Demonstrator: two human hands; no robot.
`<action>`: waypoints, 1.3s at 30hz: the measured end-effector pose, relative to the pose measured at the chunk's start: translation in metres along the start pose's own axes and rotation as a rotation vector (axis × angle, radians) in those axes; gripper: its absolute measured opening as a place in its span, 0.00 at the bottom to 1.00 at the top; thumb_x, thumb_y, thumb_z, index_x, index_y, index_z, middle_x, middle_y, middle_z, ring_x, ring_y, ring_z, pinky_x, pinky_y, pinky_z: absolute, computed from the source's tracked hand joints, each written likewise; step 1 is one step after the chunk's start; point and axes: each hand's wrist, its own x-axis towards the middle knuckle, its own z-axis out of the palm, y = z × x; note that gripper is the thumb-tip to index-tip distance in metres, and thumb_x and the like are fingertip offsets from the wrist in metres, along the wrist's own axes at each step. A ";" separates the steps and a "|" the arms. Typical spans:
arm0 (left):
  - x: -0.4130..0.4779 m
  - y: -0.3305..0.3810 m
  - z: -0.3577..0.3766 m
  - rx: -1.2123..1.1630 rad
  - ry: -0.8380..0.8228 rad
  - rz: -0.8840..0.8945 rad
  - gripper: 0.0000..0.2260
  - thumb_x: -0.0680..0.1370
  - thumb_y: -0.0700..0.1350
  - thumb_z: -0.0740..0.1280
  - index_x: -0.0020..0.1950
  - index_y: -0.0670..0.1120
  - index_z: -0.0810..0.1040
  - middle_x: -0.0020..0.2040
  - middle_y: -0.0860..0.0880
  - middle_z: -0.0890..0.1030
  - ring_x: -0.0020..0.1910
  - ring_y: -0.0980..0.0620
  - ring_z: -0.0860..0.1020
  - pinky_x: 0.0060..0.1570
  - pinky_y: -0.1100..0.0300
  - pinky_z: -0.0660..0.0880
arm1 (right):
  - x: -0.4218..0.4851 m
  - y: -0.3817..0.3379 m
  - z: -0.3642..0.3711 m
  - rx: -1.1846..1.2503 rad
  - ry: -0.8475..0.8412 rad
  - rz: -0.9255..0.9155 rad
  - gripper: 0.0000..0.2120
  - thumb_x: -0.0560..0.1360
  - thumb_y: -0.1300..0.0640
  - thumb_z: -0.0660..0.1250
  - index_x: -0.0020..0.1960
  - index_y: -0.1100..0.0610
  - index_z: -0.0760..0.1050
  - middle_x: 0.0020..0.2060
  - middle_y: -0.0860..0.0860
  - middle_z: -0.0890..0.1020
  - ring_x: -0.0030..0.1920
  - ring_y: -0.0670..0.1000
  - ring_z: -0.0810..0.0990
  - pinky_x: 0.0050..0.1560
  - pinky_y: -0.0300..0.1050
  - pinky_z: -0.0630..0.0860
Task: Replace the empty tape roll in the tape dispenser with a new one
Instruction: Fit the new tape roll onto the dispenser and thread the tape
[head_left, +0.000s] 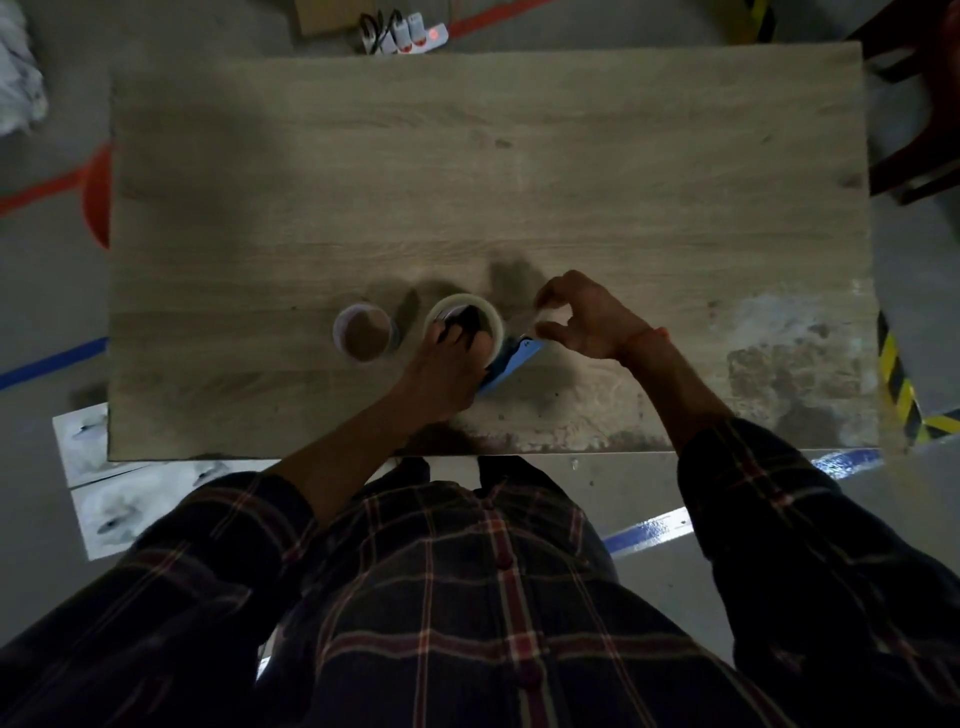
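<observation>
A blue tape dispenser (511, 364) lies on the wooden table (467, 171) near its front edge. A roll of clear tape (485, 309) sits on the dispenser, and my left hand (447, 369) grips both, with fingers reaching into the roll's core. An empty roll core (363, 332) stands on the table just left of them. My right hand (587, 319) hovers right of the roll, its thumb and forefinger curled as if pinching something thin at the dispenser's tip; I cannot see tape between them.
A power strip (408, 34) and a cardboard box (332, 15) lie on the floor beyond the table's far edge. An orange stool (97, 195) stands at the left, a dark chair (919, 104) at the right. Worn pale patches mark the table's front right.
</observation>
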 end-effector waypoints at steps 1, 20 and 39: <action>0.000 0.003 0.000 -0.030 0.006 -0.026 0.26 0.68 0.41 0.72 0.61 0.37 0.65 0.56 0.32 0.79 0.55 0.34 0.77 0.57 0.45 0.65 | 0.001 -0.002 0.000 0.016 0.022 -0.008 0.24 0.71 0.57 0.75 0.65 0.59 0.72 0.58 0.60 0.75 0.57 0.53 0.76 0.53 0.42 0.71; -0.004 0.005 0.013 -0.074 0.012 -0.052 0.33 0.68 0.42 0.70 0.69 0.38 0.59 0.64 0.32 0.75 0.59 0.35 0.75 0.60 0.45 0.65 | -0.004 -0.004 0.007 -0.051 -0.090 -0.329 0.06 0.66 0.69 0.70 0.39 0.59 0.78 0.43 0.57 0.81 0.44 0.60 0.78 0.48 0.55 0.76; -0.007 0.009 0.015 -0.077 0.143 -0.030 0.19 0.71 0.41 0.49 0.59 0.41 0.67 0.54 0.35 0.80 0.52 0.36 0.78 0.58 0.44 0.68 | 0.035 -0.009 -0.012 -0.215 -0.175 -0.238 0.07 0.69 0.66 0.73 0.45 0.57 0.82 0.50 0.56 0.81 0.52 0.59 0.78 0.54 0.57 0.75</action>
